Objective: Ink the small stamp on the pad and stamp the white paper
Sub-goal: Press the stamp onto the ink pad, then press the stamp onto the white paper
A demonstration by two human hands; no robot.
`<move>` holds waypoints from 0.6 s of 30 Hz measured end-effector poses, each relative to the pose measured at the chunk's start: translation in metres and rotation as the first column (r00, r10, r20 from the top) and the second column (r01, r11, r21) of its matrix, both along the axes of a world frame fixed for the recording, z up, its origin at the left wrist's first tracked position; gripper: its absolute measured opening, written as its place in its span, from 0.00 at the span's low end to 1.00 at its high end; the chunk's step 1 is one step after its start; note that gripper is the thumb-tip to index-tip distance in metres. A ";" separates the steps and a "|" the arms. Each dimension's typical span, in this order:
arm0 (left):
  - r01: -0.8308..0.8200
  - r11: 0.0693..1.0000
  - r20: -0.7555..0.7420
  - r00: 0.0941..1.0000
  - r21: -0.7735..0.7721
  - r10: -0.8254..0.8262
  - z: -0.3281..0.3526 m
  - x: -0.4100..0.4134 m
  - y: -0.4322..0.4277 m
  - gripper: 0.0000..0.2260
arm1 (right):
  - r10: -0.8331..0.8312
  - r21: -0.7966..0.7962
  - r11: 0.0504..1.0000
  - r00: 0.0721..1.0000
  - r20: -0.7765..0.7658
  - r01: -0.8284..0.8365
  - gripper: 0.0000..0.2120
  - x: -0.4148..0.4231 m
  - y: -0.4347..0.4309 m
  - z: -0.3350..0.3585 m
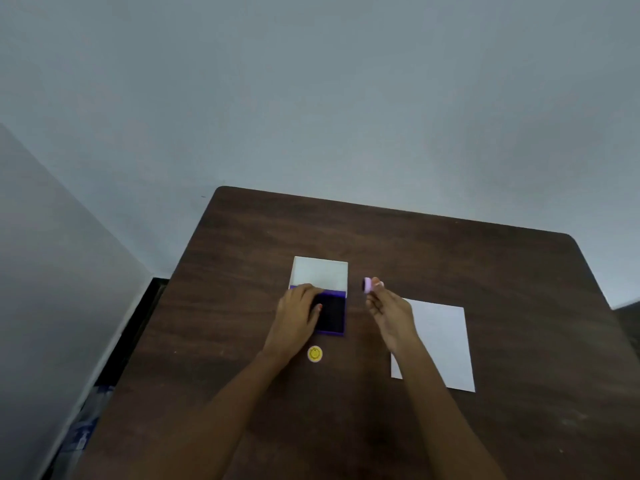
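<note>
Table (450, 258) is dark brown w/ wood grain; wall (311, 81) behind is plain pale grey-blue. Ink pad (332, 315) on the left has a purple case, near-black pad surface, and a white open lid (320, 273) at its far side; near it sits a yellow round cap (314, 354) w/ a faint printed motif. Small stamp (367, 285) is pink-lilac w/ a dark face; paper (443, 341) on the right is plain white.

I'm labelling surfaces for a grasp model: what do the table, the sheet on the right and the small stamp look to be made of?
Table: likely wood or wood-look laminate, dark brown grain, matte. Sheet: white paper, flat and thin, matte. Small stamp, held in the right hand: probably pink plastic; too small to be sure.
</note>
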State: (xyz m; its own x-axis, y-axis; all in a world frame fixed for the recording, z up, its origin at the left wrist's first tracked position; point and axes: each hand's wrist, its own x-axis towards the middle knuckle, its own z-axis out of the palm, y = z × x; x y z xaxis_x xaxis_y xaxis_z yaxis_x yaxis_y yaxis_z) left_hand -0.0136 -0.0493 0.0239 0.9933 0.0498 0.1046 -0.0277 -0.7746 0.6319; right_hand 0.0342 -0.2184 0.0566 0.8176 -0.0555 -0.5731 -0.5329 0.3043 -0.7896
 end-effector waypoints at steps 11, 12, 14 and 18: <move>0.369 0.929 -0.321 0.879 -0.013 -0.353 -0.017 0.031 -0.118 0.26 | -0.029 -0.460 0.886 0.997 0.076 0.061 0.08 0.016 -0.084 -0.013; 0.351 0.935 -0.354 0.870 -0.047 -0.344 -0.018 0.034 -0.119 0.28 | 0.009 -0.501 0.865 0.995 0.096 0.041 0.06 0.018 -0.084 -0.016; 0.282 0.948 -0.403 0.858 -0.150 -0.319 -0.020 0.038 -0.119 0.30 | 0.092 -0.589 0.808 0.989 0.114 -0.007 0.06 0.024 -0.083 -0.022; 0.079 0.963 -0.532 0.820 -0.258 -0.210 -0.025 0.046 -0.124 0.30 | 0.268 -0.708 0.697 0.957 0.108 -0.115 0.10 0.031 -0.080 -0.034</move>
